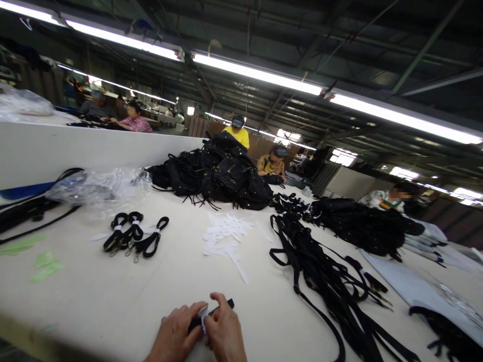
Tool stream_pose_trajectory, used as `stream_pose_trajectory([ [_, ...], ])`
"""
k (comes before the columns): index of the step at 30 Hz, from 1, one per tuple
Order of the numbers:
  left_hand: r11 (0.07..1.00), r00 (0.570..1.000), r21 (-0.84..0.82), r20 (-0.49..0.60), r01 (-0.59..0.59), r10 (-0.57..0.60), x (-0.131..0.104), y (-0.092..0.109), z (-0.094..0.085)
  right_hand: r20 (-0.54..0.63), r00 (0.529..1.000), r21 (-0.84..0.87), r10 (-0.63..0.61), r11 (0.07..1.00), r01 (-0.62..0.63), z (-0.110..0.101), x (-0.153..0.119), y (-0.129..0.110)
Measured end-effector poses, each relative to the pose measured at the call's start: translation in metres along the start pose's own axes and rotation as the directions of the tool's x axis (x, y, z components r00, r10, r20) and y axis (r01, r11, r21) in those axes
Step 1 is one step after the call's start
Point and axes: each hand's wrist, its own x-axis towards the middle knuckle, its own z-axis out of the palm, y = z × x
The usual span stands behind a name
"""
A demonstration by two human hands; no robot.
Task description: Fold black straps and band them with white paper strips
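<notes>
Worktable surface (113,301), a broad cream-coloured cloth-covered top, fills the lower view; its near edge runs along the bottom left corner, and a white partition wall (75,148) bounds its far side. Open bare surface lies to the left of both hands and ahead of them up to the sorted items.

A large heap of black fringed leather bags (219,173) sits at the far centre against the partition end. A second dark heap (358,223) lies at the far right. A tangle of long black webbing straps (324,281) runs diagonally down the right side, near the right hand but apart from it.

A clear crumpled plastic bag (98,188) rests at the far left. Three folded black straps with metal clips (132,236) lie just below it. Scattered white paper strips (226,236) lie at centre.

At the bottom edge, the left hand (175,337) and right hand (225,332) meet, fingers pinched together on a short black strap piece (217,310) with a small white paper label (204,315) wrapped about it.
</notes>
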Motion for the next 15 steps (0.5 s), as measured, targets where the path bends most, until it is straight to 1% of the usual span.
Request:
stream_pose_trajectory([
  [3, 1.0, 1.0, 0.008, 0.009, -0.006, 0.006, 0.0, 0.0, -0.001, -0.016, 0.999, -0.127, -0.046, 0.991, 0.044, 0.0, 0.0, -0.008],
  [5, 1.0, 0.999, 0.019, 0.034, -0.012, 0.011, -0.001, -0.001, 0.0, -0.024, 0.997, -0.196, -0.077, 0.978, 0.07, -0.002, 0.0, -0.013],
  [9, 0.999, 0.999, 0.042, 0.054, 0.001, -0.003, -0.001, -0.002, 0.001, -0.027, 0.997, -0.274, -0.067, 0.96, 0.057, -0.007, 0.002, -0.018],
  [12, 0.998, 0.999, 0.053, 0.051, 0.018, -0.021, -0.001, -0.003, 0.002, -0.024, 0.998, -0.27, -0.066, 0.961, 0.057, -0.009, 0.002, -0.017],
  [14, 0.998, 0.999, 0.05, 0.034, 0.028, -0.029, -0.001, -0.003, 0.002, -0.021, 0.998, -0.193, -0.061, 0.98, 0.056, -0.007, 0.003, -0.012],
  [15, 0.998, 0.999, 0.047, 0.022, 0.03, -0.031, -0.001, -0.003, 0.003, -0.014, 0.999, -0.12, -0.05, 0.992, 0.048, -0.006, 0.003, -0.009],
])
